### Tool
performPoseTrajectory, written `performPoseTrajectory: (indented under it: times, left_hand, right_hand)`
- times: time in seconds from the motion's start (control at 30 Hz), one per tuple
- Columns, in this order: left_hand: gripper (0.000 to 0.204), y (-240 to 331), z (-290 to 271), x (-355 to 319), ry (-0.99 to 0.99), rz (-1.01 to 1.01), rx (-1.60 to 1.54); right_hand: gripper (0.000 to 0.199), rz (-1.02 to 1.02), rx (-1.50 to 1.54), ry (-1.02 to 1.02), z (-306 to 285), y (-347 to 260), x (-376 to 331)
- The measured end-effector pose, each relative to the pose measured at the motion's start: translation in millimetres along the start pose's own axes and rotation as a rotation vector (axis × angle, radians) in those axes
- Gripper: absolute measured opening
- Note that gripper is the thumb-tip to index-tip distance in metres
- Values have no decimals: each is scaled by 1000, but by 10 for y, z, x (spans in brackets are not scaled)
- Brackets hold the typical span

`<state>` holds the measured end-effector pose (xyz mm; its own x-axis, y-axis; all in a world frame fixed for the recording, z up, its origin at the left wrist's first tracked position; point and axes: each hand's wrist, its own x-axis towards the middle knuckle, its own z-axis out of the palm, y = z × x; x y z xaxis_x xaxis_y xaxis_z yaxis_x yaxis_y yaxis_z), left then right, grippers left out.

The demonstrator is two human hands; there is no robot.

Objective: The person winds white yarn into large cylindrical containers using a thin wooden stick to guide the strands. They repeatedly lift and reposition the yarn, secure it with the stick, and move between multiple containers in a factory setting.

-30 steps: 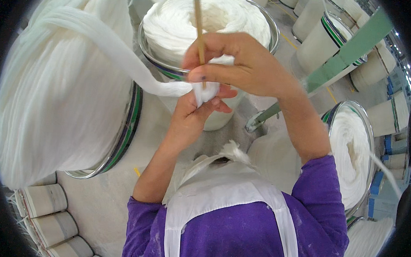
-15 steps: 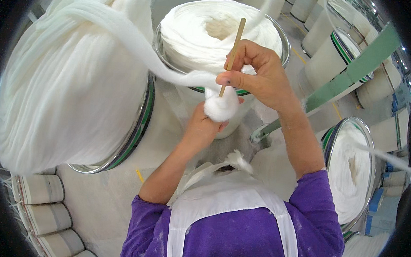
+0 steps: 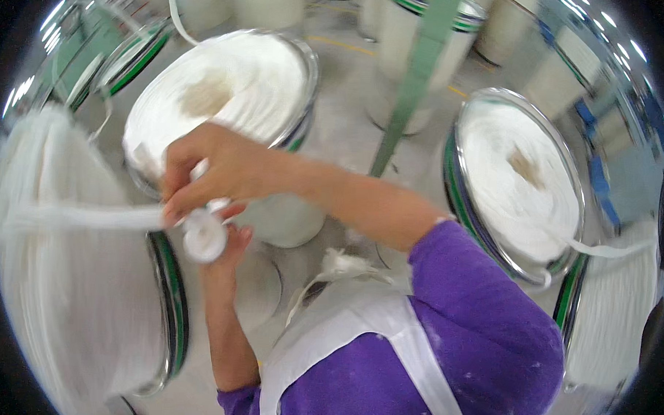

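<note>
My left hand [image 3: 232, 254] is closed around a small roll of white cotton sliver [image 3: 204, 236], whose round end faces me. Just above it, my right hand [image 3: 224, 163] has thumb and fingers pinched on a loose sliver strand [image 3: 98, 216]. That strand stretches left across a tall mound of sliver [image 3: 66, 293] bulging over its can. Behind the hands, coiled sliver [image 3: 260, 73] fills a metal-rimmed can. The thin wooden stick held earlier cannot be made out now. Motion blurs both hands and the strand.
To my right stands another can of coiled sliver [image 3: 487, 154] with a strand trailing over its rim. A slanted green post [image 3: 417, 79] rises between the cans. More sliver [image 3: 613, 312] fills a can at lower right. Several cans stand farther back.
My view has swung right, so the cans appear farther left. Both hands have moved left in the picture, with the roll and strand. The stick in my right hand no longer shows.
</note>
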<state>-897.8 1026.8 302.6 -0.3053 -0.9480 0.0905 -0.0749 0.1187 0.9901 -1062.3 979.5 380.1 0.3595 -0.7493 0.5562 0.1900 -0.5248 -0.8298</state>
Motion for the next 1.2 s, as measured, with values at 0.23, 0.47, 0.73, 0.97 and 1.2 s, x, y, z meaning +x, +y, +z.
performPoseTrajectory:
  times: [0.23,0.47,0.73,0.97,1.2]
  left_hand:
    - [43,-151,-108,24,-79,-271,12]
    - [32,-604,-366,34,55,186,-217]
    - [23,-23,-319,-749,232,637,-255]
    - [40,-947,-948,-1741,621,146,-315]
    - [39,-2588,-1140,-1422,-177,-909,-313]
  right_hand:
    - [16,-103,476,435,138,-370,201]
    - [27,-89,313,504,-94,-51,-80]
    - [40,510,-70,-173,359,695,-840]
    - [41,310,86,549,43,855,-999]
    - [38,448,-56,774,392,713,-1758]
